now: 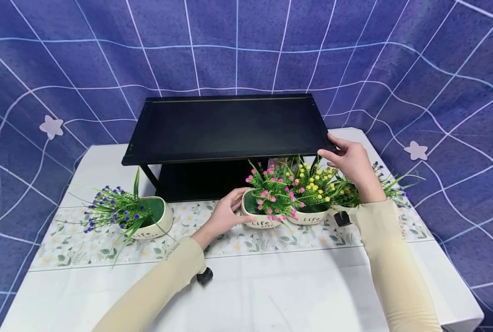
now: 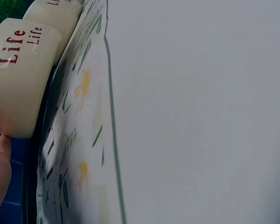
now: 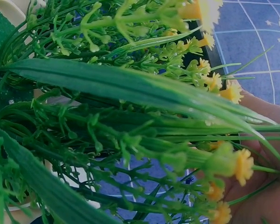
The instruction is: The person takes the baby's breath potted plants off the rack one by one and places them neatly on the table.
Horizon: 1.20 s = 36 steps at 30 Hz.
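Note:
My left hand point(image 1: 225, 213) is at the left end of a cream flowerpot point(image 1: 263, 223) with pink artificial flowers point(image 1: 271, 196), thumb in front and fingers at the side and back. The left wrist view shows its fingers touching the pot's end, below the printed "Life". My right hand point(image 1: 351, 161) holds the right front corner of a black two-tier shelf point(image 1: 234, 129), thumb at the front edge. Below it stand a pot of yellow flowers point(image 1: 318, 182), beside the pink one, and another planted pot, partly hidden by the arm. Leaves and yellow blooms point(image 3: 242, 165) cover much of the right wrist view.
At the left stands a separate cream pot point(image 1: 165, 219) with purple flowers point(image 1: 118, 207). A floral runner point(image 1: 89, 240) crosses the white tablecloth point(image 1: 279, 286) under the pots. Behind the shelf hangs a blue gridded curtain point(image 1: 213, 64).

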Tool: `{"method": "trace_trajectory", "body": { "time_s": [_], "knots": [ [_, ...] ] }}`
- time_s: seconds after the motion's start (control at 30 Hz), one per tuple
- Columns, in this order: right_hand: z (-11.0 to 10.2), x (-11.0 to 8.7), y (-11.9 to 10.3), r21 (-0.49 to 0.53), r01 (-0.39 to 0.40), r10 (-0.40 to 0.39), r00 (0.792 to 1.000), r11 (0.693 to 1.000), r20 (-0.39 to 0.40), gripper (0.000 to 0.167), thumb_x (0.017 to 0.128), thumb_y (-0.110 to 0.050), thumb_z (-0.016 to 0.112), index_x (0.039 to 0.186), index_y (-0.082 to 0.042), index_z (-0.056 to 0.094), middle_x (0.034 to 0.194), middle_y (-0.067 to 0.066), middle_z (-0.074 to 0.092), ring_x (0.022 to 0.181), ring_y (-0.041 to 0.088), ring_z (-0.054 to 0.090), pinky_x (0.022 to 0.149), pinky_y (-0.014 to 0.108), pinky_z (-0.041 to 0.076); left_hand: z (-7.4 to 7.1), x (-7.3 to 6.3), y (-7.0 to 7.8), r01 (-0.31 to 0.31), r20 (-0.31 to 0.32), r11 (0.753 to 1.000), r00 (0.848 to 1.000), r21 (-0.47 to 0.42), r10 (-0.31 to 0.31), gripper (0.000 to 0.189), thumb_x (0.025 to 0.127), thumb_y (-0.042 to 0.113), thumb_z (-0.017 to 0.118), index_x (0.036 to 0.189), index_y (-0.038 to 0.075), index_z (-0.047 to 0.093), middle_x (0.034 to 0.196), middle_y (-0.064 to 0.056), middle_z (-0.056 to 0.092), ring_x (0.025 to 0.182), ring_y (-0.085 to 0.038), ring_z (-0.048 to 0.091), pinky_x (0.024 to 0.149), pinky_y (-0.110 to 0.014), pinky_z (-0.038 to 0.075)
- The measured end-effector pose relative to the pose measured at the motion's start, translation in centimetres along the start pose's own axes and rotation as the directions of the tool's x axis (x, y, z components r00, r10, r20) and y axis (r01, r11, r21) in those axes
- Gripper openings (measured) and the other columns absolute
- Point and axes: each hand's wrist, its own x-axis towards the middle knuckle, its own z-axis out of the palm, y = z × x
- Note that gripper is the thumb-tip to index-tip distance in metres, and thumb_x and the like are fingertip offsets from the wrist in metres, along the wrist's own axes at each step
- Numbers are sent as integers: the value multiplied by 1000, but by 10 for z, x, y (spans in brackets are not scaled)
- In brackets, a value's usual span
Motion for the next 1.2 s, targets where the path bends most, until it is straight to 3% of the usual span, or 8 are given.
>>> {"method": "trace_trajectory", "body": {
  "time_s": [0.23, 0.4, 0.67, 0.9, 1.1, 1.2],
  "knots": [
    [1, 1, 0, 3, -9, 9, 1000, 1000, -2, 66, 89, -39, 67, 146, -16, 42, 142, 21, 51, 71, -6, 68, 67, 14, 55, 3, 2, -1, -19, -4, 1000, 1000, 11, 19, 82, 74, 19, 84, 145, 21, 42, 152, -2, 43, 144, -19, 37, 115, -26, 34],
    [1, 2, 0, 7, -9, 9, 1000, 1000, 2, 66, 89, -40, 67, 146, -17, 42, 141, 21, 52, 67, -13, 62, 67, 13, 54, 4, 2, -8, -21, -1, 1000, 1000, 9, 21, 80, 75, 17, 84, 144, 21, 42, 152, -3, 42, 144, -19, 36, 115, -24, 33],
    [1, 1, 0, 4, -12, 12, 1000, 1000, -1, 67, 89, -39, 66, 147, -16, 42, 142, 22, 51, 65, -13, 61, 65, 12, 53, 4, 1, -10, -67, 45, 998, 997, -7, 67, 82, 77, 12, 81, 146, 15, 37, 154, -10, 37, 146, -25, 31, 119, -33, 28],
    [1, 0, 0, 1, -1, 1, 1000, 1000, -3, 66, 90, -39, 66, 147, -15, 42, 139, 24, 52, 62, -13, 61, 62, 10, 50, -8, 3, -4, -67, 139, 995, 987, -75, 77, 94, 77, 9, 81, 152, 8, 24, 159, -13, 25, 150, -28, 21, 122, -35, 22],
    [0, 0, 0, 0, -5, 5, 1000, 1000, -3, 66, 89, -39, 66, 147, -16, 42, 140, 22, 52, 68, -6, 67, 63, 10, 51, -23, 12, 3, -118, 122, 987, 984, -108, 131, 83, 81, 2, 75, 150, 6, 30, 158, -13, 30, 148, -28, 26, 121, -35, 24],
    [0, 0, -1, 0, -7, 7, 1000, 1000, 1, 67, 89, -40, 66, 147, -16, 42, 142, 22, 50, 68, -7, 67, 64, 9, 50, -29, 16, 6, -138, 109, 975, 981, -174, 159, 77, 83, -1, 72, 149, 5, 32, 158, -13, 31, 148, -28, 26, 122, -37, 23]
  ]
}}
